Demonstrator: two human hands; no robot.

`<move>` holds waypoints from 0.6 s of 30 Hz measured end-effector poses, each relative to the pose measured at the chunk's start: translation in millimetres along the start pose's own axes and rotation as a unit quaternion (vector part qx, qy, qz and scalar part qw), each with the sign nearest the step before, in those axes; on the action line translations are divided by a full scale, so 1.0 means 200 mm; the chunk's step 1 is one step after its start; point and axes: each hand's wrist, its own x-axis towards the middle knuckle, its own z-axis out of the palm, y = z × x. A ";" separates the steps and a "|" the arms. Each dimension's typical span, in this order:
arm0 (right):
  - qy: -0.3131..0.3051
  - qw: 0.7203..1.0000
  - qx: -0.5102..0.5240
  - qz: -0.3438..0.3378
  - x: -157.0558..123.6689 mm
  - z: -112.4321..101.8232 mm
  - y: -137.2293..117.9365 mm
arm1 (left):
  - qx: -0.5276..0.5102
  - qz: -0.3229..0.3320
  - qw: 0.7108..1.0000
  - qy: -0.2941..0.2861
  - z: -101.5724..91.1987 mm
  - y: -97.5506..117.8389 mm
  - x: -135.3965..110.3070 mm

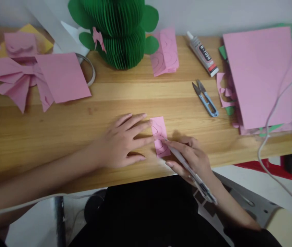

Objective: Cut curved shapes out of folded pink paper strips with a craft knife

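Observation:
A small pink paper strip [161,128] with curved pen outlines lies flat near the table's front edge. My left hand [124,140] is spread on the wood, its fingertips touching the strip's left side. In my right hand [193,156] is a clear-barrelled pen [187,166], tilted, with its tip at the strip's right part. Further back sits a stack of pink paper pieces [168,56] bearing similar drawn curves. Blue thread snips [206,98] rest to the right, beyond my right hand.
A green honeycomb paper figure [121,37] stands at the back. Pink paper bows [24,77] and a pink sheet [63,77] lie left. A glue tube [203,55], pink sheets [263,79] and scraps [224,91] are at right. A white cable [269,123] crosses the right side.

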 end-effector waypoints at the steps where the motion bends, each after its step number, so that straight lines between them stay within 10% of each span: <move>1: 0.004 1.000 -0.008 -0.001 -0.01 0.01 0.00 | 0.001 -0.001 1.000 0.004 0.00 0.00 0.00; 18: 0.082 0.997 -0.011 -0.010 -0.01 0.06 0.01 | 0.024 0.118 0.993 -0.001 0.02 0.04 -0.02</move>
